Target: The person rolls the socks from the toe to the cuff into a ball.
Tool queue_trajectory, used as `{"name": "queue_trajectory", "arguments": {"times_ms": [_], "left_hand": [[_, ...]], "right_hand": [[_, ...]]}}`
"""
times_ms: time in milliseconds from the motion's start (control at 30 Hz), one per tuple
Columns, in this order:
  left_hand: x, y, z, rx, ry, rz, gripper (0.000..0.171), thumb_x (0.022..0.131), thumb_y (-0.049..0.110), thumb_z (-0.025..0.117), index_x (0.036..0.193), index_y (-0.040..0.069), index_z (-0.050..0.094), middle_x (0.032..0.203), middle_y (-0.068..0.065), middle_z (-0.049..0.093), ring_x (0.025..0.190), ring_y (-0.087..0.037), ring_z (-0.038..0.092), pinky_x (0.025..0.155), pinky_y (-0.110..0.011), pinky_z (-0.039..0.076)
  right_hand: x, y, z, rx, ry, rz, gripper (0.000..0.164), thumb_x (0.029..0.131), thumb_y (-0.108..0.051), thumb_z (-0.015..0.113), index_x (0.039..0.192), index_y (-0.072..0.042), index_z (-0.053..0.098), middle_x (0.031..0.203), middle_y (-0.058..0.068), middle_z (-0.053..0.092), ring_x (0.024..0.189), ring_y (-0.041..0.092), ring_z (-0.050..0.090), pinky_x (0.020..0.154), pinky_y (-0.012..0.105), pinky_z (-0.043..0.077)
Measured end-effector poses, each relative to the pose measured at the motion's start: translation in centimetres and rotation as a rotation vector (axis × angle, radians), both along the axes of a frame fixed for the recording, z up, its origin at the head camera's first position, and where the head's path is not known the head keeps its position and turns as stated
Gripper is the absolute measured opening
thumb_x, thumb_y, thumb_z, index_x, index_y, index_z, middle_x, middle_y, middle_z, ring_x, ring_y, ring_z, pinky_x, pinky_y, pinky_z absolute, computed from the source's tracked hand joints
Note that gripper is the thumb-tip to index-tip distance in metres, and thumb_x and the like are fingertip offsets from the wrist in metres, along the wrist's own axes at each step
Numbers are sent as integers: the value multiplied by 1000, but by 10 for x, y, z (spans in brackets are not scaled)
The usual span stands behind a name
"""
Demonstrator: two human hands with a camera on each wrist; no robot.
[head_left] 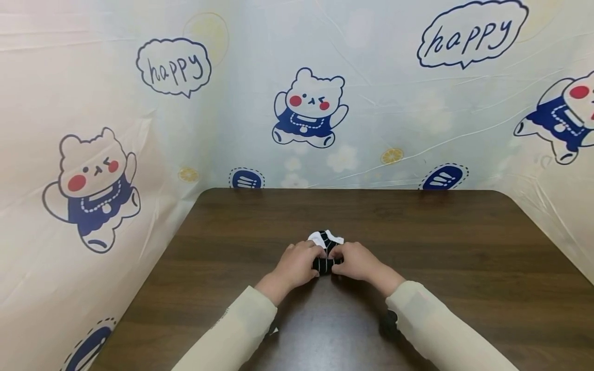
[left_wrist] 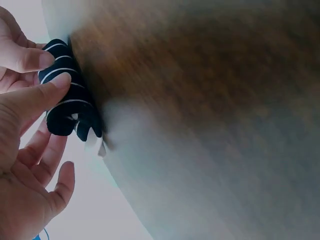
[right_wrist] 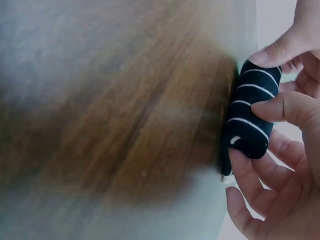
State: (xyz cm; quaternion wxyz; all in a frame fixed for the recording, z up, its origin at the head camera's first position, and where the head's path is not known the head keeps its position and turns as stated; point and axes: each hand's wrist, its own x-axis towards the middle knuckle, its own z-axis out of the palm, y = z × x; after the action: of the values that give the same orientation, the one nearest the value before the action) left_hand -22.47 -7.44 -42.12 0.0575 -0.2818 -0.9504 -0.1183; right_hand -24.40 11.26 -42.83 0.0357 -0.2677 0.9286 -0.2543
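Observation:
A small black sock (head_left: 322, 266) with thin white lines lies on the table, its near part rolled into a tight cylinder. White parts and a black striped strip of it spread out beyond the roll. My left hand (head_left: 299, 262) grips the roll's left end, thumb on the near side, as the left wrist view of the roll (left_wrist: 67, 75) shows. From the other side my right hand (head_left: 357, 261) holds the right end. In the right wrist view, the thumb presses the roll (right_wrist: 250, 107) and a fingertip touches its spiral end.
The brown wooden table (head_left: 223, 221) has rounded far corners. Behind and beside it hangs a pale curtain (head_left: 371, 118) printed with bears and lettering. Dark objects (head_left: 389, 324) show beneath the cream sleeves (head_left: 441, 319) near the wrists.

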Motion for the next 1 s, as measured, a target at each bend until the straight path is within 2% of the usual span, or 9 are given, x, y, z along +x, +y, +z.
{"name": "queue_trajectory", "arguments": {"times_ms": [267,500,600,733,867,1000], "left_hand": [[-1,-1,-4,17,19,-20,31,69,13,82,97,16,68,93,1,65,89,-21,62,73,-40,45],[-6,-2,-4,24,-29,-18,24,72,14,80,95,15,73,91,3,69,87,-18,64,76,-40,48],[-8,-1,-3,22,-51,-12,23,74,14,78,96,13,74,91,2,71,87,-20,65,77,-39,49],[-10,0,0,51,-114,9,22,75,12,77,97,10,74,91,1,71,87,-22,66,77,-38,50],[-11,0,2,85,-171,19,23,76,11,76,98,8,74,92,0,71,88,-22,65,77,-37,50],[-13,1,3,87,-223,30,23,78,10,73,101,7,74,97,-1,71,93,-21,64,80,-35,49]], "right_hand": [[-2,2,3,-9,-39,30,13,73,-12,69,86,-12,69,68,-13,60,62,8,47,63,27,42],[4,1,-1,-22,-25,-21,15,72,-12,69,87,-13,68,71,-11,61,61,9,48,61,27,42],[9,-1,-3,0,29,-47,18,75,-14,69,93,-13,68,80,-6,65,66,11,54,64,30,46],[15,-1,-6,48,163,-50,24,77,-17,70,100,-11,68,92,2,66,80,18,61,71,39,48],[20,2,-7,90,278,-46,30,77,-21,74,104,-12,66,99,5,65,90,25,61,76,44,48],[24,4,-5,101,337,-31,36,77,-23,76,109,-12,65,103,8,63,94,28,60,79,47,47]]}}
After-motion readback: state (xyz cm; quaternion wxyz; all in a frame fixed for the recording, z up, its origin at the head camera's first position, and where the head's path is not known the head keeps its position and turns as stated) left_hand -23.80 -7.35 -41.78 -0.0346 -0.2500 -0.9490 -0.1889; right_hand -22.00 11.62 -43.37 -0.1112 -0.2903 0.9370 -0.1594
